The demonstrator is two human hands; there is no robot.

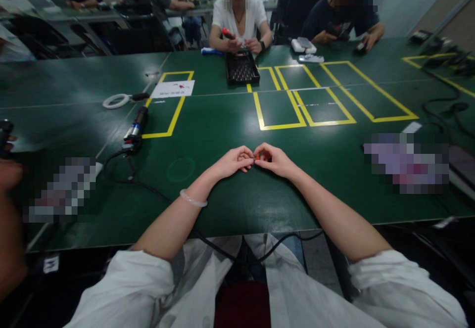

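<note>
Head camera view shows the right hand [275,161] with its thumb and forefinger pinching a small orange-red part [257,158], just above the green table [222,204] and near its front edge. The left hand [235,161] meets it there, fingers curled and thumb tip at the part; whether it also grips, one cannot tell. The step in hand seems to be fine two-handed work on this part, and the next move would call for light, steady fingertips. Most of the part is covered by the fingers, so its shape is not readable. Farther out, a cabled tool [136,126] lies to the left, and a black tray [244,81] is before a co-worker [239,19]. Two pixelated patches hide what lies on both sides, and another person's arm [11,219] is cut off by the left border.
</note>
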